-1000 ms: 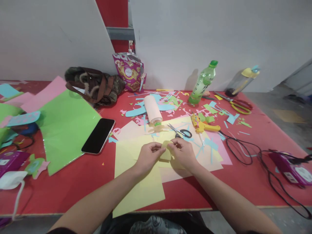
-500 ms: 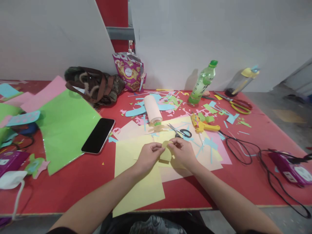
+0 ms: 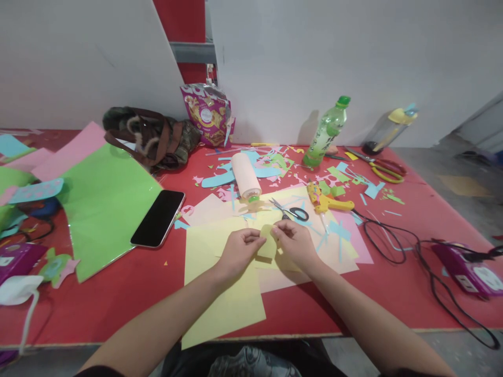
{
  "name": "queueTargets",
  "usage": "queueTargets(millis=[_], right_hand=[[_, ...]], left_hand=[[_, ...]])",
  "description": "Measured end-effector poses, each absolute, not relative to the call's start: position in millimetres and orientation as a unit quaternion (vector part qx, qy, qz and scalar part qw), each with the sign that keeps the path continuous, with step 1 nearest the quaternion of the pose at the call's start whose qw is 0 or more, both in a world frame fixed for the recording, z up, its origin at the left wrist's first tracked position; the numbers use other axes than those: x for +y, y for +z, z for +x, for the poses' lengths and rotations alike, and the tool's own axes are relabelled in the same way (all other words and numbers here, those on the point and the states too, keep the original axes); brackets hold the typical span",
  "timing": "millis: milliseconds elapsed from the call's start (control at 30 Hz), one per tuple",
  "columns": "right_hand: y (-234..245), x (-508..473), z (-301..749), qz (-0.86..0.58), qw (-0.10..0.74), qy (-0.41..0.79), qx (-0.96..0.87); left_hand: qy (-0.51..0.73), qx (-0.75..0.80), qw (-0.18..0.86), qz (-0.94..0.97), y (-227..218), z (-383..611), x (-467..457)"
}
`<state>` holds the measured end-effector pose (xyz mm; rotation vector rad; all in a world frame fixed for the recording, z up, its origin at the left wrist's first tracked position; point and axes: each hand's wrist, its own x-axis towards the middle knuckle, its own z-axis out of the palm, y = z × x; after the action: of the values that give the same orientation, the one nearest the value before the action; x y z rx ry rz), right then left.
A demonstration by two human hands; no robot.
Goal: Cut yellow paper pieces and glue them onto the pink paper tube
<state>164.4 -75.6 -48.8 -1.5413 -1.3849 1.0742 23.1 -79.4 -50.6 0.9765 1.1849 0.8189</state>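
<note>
Between my hands is a small yellow paper piece (image 3: 268, 245), its top edge rounded. My left hand (image 3: 240, 253) pinches its left side, and my right hand (image 3: 295, 242) pinches it at the upper right. Under them lie a large yellow paper sheet (image 3: 220, 303) and pale pink sheets. Just beyond my right hand, scissors (image 3: 288, 210) with black handles rest on the paper. A yellow glue gun (image 3: 330, 202) lies farther right. Past my hands, a bottle wrapped in pale pink paper (image 3: 245, 175) is on its side, its green cap toward me.
Paper scraps (image 3: 275, 170) litter the back of the red table. A smartphone (image 3: 157, 219) and a green sheet (image 3: 106, 204) lie left. Behind stand a snack bag (image 3: 208, 115), a green drink bottle (image 3: 326, 133) and a clear bottle (image 3: 389, 131). Black cable (image 3: 422, 251) runs right to a purple power strip (image 3: 469, 272).
My right fingers have shifted slightly on the yellow paper piece, leaving more of its rounded top showing. My left hand keeps its pinch almost unmoved.
</note>
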Motion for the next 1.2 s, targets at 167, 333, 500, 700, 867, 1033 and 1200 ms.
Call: queueTargets(millis=[167,333,500,700,867,1033,1200], right_hand=[[-52.4,-75.7,165.4,-0.606,0.389,0.421,-0.551],[-52.1,-75.9,166.0,-0.605,0.392,0.415,-0.556],[-50.6,-75.7,166.2,-0.606,0.392,0.407,-0.56],[-51.6,-75.6,166.4,-0.597,0.395,0.404,-0.57],[-52.4,-76.0,167.1,-0.59,0.401,0.389,-0.584],[-50.9,-77.0,170.2,-0.536,0.417,0.368,-0.635],[-43.4,-80.0,172.3,-0.457,0.344,0.37,-0.732]], left_hand=[[0.354,0.518,0.653,0.424,-48.2,23.1,-80.0],[0.347,0.517,0.652,0.433,-49.8,22.7,-79.3],[0.346,0.516,0.649,0.44,-51.4,22.0,-79.0],[0.344,0.513,0.647,0.448,-50.4,21.5,-78.6],[0.364,0.512,0.685,0.37,-48.0,22.9,-78.3],[0.411,0.47,0.749,0.221,-50.1,20.6,-72.9],[0.429,0.455,0.756,0.192,-54.4,15.9,-67.6]])
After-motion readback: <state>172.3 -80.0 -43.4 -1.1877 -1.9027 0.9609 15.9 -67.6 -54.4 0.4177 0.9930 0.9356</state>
